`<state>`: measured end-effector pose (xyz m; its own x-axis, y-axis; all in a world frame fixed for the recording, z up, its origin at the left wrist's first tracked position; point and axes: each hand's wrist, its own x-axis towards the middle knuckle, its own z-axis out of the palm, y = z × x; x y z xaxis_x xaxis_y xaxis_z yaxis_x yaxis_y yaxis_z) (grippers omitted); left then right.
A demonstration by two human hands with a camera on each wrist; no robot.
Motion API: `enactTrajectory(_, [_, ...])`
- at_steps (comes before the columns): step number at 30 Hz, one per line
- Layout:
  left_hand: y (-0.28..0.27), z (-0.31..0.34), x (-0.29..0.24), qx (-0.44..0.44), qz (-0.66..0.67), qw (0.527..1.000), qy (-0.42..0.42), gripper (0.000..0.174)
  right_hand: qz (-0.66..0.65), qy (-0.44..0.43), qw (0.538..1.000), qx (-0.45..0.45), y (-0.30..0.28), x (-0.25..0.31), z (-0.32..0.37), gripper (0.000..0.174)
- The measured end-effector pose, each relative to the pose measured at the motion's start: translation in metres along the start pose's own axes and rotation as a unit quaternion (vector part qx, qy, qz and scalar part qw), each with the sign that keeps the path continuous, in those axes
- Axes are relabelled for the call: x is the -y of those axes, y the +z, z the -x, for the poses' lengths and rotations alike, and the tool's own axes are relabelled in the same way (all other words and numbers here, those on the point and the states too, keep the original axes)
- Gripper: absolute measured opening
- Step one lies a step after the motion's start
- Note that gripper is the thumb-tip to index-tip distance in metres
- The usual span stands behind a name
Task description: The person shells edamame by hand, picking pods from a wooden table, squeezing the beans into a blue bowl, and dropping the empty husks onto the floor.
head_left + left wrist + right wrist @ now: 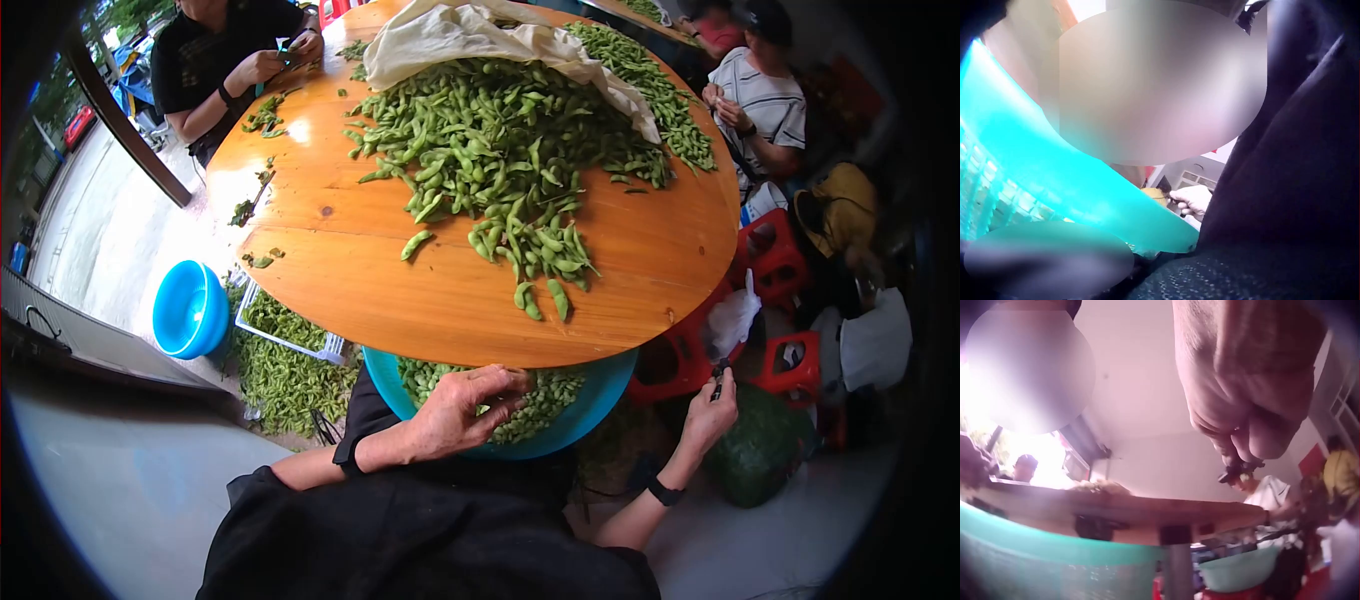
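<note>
My left hand (465,405) hovers over a teal basin (595,425) at the table's near edge, fingers loosely bent, with nothing visible in them. Green pods (545,405) lie inside the basin. Off to the right, my right hand (708,415) pinches a small dark-handled tool (718,375); its kind cannot be told. In the right wrist view this hand (1250,381) points its fingertips down around the dark tool (1238,470). A big heap of green soybean pods (500,150) covers the far middle of the wooden table (330,290), with a few loose pods (540,298) nearer me.
A pale cloth (470,40) lies across the heap's far side. On the floor at left are a blue basin (190,310), a white crate (330,348) and more pods (290,385). Red stools (775,260) and a watermelon (760,450) stand at right. Two people sit across the table.
</note>
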<state>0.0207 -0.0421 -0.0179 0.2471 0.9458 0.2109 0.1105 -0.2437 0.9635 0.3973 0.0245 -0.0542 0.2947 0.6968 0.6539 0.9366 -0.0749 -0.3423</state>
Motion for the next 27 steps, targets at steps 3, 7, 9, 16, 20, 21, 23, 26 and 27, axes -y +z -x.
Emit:
enactTrajectory(3, [-0.007, -0.008, -0.009, -0.003, -0.029, 0.997, 0.068, 0.022, -0.041, 0.037, 0.998, 0.022, 0.005, -0.01, 0.001, 0.028])
enactTrajectory(7, [-0.024, -0.022, -0.012, -0.041, -0.053, 0.996, 0.063, 0.021, -0.036, 0.079, 0.995, 0.039, 0.007, -0.009, 0.002, 0.03])
enactTrajectory(9, [-0.035, -0.034, -0.017, -0.037, -0.119, 0.99, 0.063, 0.015, -0.041, 0.101, 0.993, 0.041, 0.008, -0.01, 0.002, 0.031])
enactTrajectory(16, [-0.038, -0.072, -0.006, -0.071, -0.342, 0.928, 0.131, 0.019, -0.021, 0.077, 0.995, 0.053, 0.016, -0.025, 0.0, 0.031])
enactTrajectory(20, [-0.027, -0.084, -0.003, -0.067, -0.384, 0.915, 0.102, 0.026, -0.069, 0.129, 0.986, 0.077, 0.012, -0.017, -0.003, 0.026])
enactTrajectory(21, [-0.025, -0.085, -0.004, -0.062, -0.393, 0.912, 0.102, 0.027, -0.069, 0.13, 0.986, 0.077, 0.008, -0.011, -0.003, 0.026])
enactTrajectory(23, [-0.023, -0.084, -0.001, -0.042, -0.419, 0.901, 0.102, 0.027, -0.013, 0.099, 0.993, 0.061, 0.001, 0.0, -0.003, 0.026])
enactTrajectory(26, [-0.03, -0.085, 0.013, -0.004, -0.469, 0.874, 0.131, 0.028, -0.015, 0.065, 0.996, 0.059, -0.008, 0.009, -0.004, 0.026])
enactTrajectory(27, [-0.033, -0.084, 0.016, 0.016, -0.492, 0.856, 0.158, 0.029, -0.014, 0.065, 0.996, 0.059, -0.01, 0.011, -0.003, 0.026])
